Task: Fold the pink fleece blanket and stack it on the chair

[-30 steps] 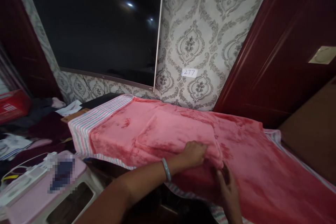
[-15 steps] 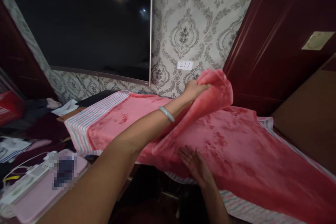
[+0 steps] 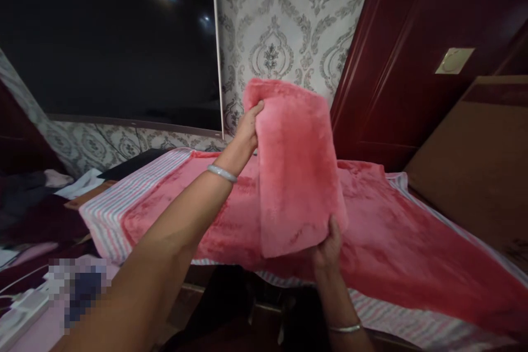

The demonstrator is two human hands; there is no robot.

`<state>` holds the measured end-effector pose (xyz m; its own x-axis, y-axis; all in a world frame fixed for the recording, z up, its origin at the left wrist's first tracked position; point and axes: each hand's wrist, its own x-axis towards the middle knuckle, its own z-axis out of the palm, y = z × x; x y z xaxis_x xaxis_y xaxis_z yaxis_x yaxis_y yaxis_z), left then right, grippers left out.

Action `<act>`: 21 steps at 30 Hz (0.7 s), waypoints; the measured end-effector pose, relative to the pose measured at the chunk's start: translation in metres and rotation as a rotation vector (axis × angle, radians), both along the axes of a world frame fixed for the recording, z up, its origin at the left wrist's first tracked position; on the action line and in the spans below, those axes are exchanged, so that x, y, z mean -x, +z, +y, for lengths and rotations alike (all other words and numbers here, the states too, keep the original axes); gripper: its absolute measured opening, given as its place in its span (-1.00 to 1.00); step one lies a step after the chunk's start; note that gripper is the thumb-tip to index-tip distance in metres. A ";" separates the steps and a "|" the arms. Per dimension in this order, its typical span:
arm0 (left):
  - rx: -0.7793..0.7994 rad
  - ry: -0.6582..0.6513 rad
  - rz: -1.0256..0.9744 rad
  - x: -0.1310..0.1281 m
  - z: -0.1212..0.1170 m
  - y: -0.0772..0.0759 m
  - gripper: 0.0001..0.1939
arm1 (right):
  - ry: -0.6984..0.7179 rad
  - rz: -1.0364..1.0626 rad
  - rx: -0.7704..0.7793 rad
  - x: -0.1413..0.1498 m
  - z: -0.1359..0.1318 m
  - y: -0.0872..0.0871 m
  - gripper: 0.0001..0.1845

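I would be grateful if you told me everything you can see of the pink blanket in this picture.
The pink blanket is a plush, soft-looking pile fabric with darker red patches where the pile looks flattened. A thick folded section stands up off the rest, gripped at its upper corner by the left hand and at its lower edge by the right hand. The remainder lies spread over a striped cloth, whose border shows beyond it.

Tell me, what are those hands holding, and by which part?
They hold a folded flap of pink plush blanket: the left hand grips its upper left edge, the right hand its lower edge near the corner.
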<state>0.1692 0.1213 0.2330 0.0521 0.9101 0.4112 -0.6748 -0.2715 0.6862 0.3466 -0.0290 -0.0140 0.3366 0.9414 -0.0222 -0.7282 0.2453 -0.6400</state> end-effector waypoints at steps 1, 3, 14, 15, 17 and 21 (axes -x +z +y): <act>0.047 0.013 -0.015 0.009 0.002 -0.012 -0.71 | -0.019 -0.027 0.021 -0.012 0.004 0.003 -0.40; 0.173 0.053 -0.050 0.026 -0.002 -0.039 -0.76 | -0.003 -0.089 0.057 -0.034 0.011 0.006 -0.45; 0.762 0.150 0.124 0.105 -0.078 -0.222 -0.90 | 0.201 -0.205 0.395 -0.069 0.006 -0.035 -0.66; 0.768 0.160 0.157 0.113 -0.073 -0.225 -0.92 | 0.203 -0.201 0.394 -0.068 0.005 -0.035 -0.67; 0.754 0.193 0.230 0.127 -0.059 -0.225 -0.95 | 0.212 -0.206 0.389 -0.067 0.004 -0.034 -0.64; 0.673 0.188 0.415 0.148 -0.028 -0.213 -0.91 | 0.211 -0.216 0.355 -0.066 0.002 -0.033 -0.57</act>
<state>0.0209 0.0931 0.0204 -0.0982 0.9642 -0.2464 -0.3134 0.2050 0.9272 0.4126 -0.0269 -0.0472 0.1707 0.9365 -0.3063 -0.5790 -0.1562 -0.8002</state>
